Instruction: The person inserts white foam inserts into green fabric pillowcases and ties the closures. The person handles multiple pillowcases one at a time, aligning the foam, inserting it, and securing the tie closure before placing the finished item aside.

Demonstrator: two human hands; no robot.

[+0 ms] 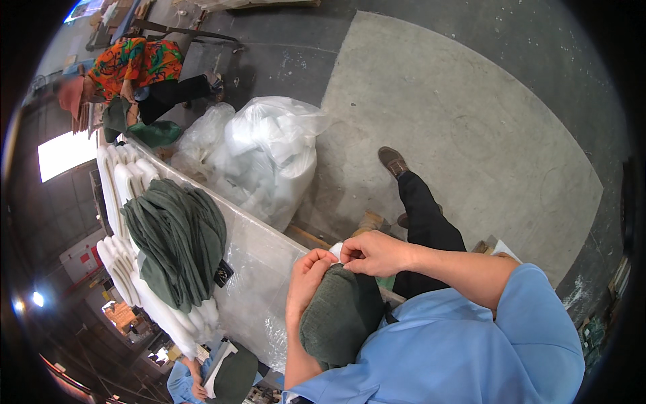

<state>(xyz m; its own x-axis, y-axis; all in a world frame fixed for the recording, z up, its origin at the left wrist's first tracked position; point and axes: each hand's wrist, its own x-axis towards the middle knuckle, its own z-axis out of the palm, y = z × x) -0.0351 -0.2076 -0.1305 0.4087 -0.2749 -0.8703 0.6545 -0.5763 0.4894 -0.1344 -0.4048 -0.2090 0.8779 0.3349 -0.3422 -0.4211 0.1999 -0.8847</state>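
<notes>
Both left hand (310,279) and right hand (374,252) pinch white padding (336,249), the dark-green fabric cover (336,316) lying lengthwise toward six o'clock.

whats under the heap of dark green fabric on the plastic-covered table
Long white soft-looking pieces stick out from under the dark green fabric heap at its left and lower edges. Whatever lies beneath its middle is covered.
</notes>
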